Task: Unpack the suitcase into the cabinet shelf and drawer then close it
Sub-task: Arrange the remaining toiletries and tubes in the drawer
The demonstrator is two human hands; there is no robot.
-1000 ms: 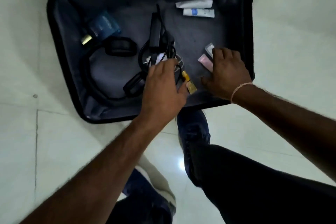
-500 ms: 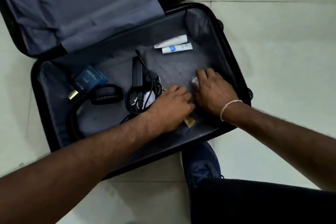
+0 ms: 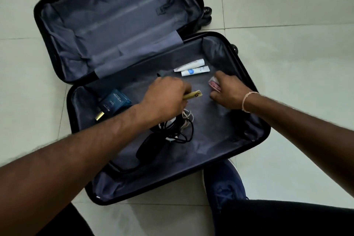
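Gathering small items out of the suitcase [image 3: 247, 140] appears to be the step in hand; the case lies open flat on a pale tiled floor [image 3: 287, 15], its grey-lined lid half hinged away and bare, its nearer half holding what is left to unpack. At the left of that half a blue box [image 3: 115, 103] is seen with a small gold piece just beside it; next, partly hidden under the forearm, a tangle of black and white cables [image 3: 180, 128] lies near a dark rounded object that cannot be identified. The left hand [image 3: 164, 99] is curled round a slim gold tube [image 3: 193, 95], whose end sticks out toward the right; beyond it two white tubes [image 3: 193, 68] lie side by side near the far wall. The right hand [image 3: 228, 90] is closed on a small pink and white packet [image 3: 213, 84], only partly visible. A dark blue shoe [image 3: 224, 186] is planted by the near edge. No cabinet is in view; the next move is judged to call for lifting both hands clear and carrying the items to it, with several things yet to be taken out.
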